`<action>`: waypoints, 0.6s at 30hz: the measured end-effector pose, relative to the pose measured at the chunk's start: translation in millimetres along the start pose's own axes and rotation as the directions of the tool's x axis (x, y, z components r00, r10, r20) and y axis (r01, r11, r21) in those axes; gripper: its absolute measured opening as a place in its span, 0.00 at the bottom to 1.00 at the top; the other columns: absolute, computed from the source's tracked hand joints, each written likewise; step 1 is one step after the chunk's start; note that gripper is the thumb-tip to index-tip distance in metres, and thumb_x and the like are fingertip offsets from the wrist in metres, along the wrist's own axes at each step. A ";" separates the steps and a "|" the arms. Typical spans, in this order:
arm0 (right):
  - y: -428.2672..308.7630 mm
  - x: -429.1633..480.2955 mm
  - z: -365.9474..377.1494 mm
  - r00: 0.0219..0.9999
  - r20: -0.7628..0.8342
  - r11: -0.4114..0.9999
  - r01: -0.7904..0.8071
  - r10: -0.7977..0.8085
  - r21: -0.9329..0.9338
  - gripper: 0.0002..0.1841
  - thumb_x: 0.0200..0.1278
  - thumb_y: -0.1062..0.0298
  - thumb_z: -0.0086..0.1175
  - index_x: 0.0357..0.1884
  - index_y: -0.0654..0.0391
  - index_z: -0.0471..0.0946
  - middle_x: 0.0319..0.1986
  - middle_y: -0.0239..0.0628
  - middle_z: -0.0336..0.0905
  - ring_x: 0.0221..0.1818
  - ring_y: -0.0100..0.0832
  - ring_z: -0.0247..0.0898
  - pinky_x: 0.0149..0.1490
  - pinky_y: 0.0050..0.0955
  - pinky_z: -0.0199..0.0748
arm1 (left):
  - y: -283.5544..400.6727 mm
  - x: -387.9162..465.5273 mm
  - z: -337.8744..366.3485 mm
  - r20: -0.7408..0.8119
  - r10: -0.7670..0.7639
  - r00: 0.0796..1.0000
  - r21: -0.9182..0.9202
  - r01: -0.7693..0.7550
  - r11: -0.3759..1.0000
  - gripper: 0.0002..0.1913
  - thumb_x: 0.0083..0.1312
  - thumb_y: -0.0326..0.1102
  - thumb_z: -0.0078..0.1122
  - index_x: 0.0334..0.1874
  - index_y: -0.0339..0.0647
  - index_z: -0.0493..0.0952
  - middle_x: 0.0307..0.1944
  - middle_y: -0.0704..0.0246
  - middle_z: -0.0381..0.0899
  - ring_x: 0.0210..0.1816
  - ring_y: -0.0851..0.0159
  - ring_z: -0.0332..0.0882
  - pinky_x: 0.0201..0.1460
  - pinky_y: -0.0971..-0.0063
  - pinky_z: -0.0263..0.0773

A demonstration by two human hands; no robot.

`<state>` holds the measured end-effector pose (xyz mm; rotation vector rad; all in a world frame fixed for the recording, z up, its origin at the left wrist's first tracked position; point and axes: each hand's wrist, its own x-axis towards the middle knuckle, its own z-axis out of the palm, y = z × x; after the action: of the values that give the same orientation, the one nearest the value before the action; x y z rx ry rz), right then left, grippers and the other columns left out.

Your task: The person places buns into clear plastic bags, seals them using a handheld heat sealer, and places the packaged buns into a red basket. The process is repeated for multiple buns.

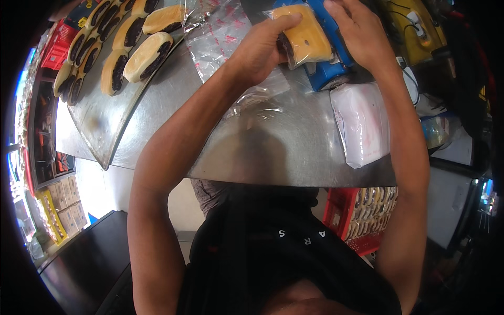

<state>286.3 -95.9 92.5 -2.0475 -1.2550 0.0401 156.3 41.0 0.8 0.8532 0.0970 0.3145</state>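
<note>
My left hand (262, 49) grips a filled bread piece in a clear plastic bag (305, 35), its thumb on top and a dark filling showing at the side. Right beside it is a blue tabletop device (325, 75), partly hidden by the bagged bread. Over that device's right edge lies my right hand (356, 31); its fingers point up the picture, and whether they press on the device is unclear. Clear printed plastic bags (214, 47) lie flat left of my left hand. Several unwrapped bread pieces with dark filling (147, 57) rest on a metal tray (114, 122) at the upper left.
The stainless steel table (311, 149) spans the view before me. A white plastic-wrapped pack (362, 126) lies near its front edge, by my right forearm. A power strip with cords (419, 29) is at the upper right. Below the table, a red crate (340, 208) holds many wrapped breads.
</note>
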 end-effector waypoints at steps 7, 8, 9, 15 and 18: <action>-7.3 1.6 -0.8 0.998 0.005 0.998 -0.060 0.061 -0.028 0.20 0.78 0.62 0.54 0.63 0.65 0.76 0.51 0.56 0.86 0.55 0.48 0.84 0.61 0.39 0.78 | 2.8 -1.2 -0.7 0.011 -0.042 0.999 -0.042 0.043 0.998 0.27 0.80 0.40 0.57 0.72 0.29 0.66 0.67 0.57 0.78 0.67 0.58 0.80 0.73 0.60 0.75; -7.1 0.3 0.2 0.999 0.003 0.998 -0.053 0.053 -0.033 0.21 0.78 0.61 0.54 0.63 0.65 0.76 0.52 0.57 0.85 0.56 0.48 0.84 0.61 0.39 0.78 | 3.3 -5.0 0.1 0.009 -0.045 0.999 -0.033 0.045 0.998 0.27 0.80 0.40 0.57 0.72 0.29 0.66 0.67 0.57 0.78 0.67 0.58 0.81 0.73 0.61 0.76; -6.6 -1.1 -0.5 0.999 -0.004 0.998 -0.048 0.048 -0.044 0.21 0.77 0.61 0.54 0.63 0.65 0.76 0.53 0.57 0.85 0.56 0.48 0.84 0.61 0.39 0.78 | 4.2 -6.1 1.9 0.015 -0.048 0.999 -0.026 0.049 0.998 0.27 0.80 0.40 0.57 0.72 0.29 0.66 0.67 0.57 0.78 0.66 0.59 0.81 0.73 0.61 0.76; 9.1 -0.8 -0.1 0.994 -0.015 0.991 -0.114 0.113 -0.071 0.26 0.76 0.53 0.59 0.68 0.58 0.76 0.54 0.48 0.86 0.55 0.38 0.82 0.62 0.33 0.76 | -1.5 -1.4 2.4 0.017 -0.093 0.996 -0.032 0.093 0.995 0.27 0.80 0.41 0.57 0.72 0.28 0.66 0.66 0.58 0.78 0.65 0.59 0.82 0.69 0.62 0.79; 9.9 2.5 -0.3 0.993 -0.023 0.993 -0.112 0.112 -0.033 0.25 0.75 0.51 0.59 0.65 0.58 0.79 0.53 0.51 0.87 0.54 0.46 0.85 0.60 0.40 0.79 | 5.4 -0.7 8.1 -0.026 -0.106 0.994 -0.051 0.105 0.993 0.26 0.79 0.39 0.59 0.71 0.29 0.67 0.64 0.58 0.79 0.64 0.59 0.82 0.68 0.62 0.80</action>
<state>295.4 -96.7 87.7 -2.1407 -1.1344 0.0499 156.1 38.3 10.2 0.7914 0.1601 0.2289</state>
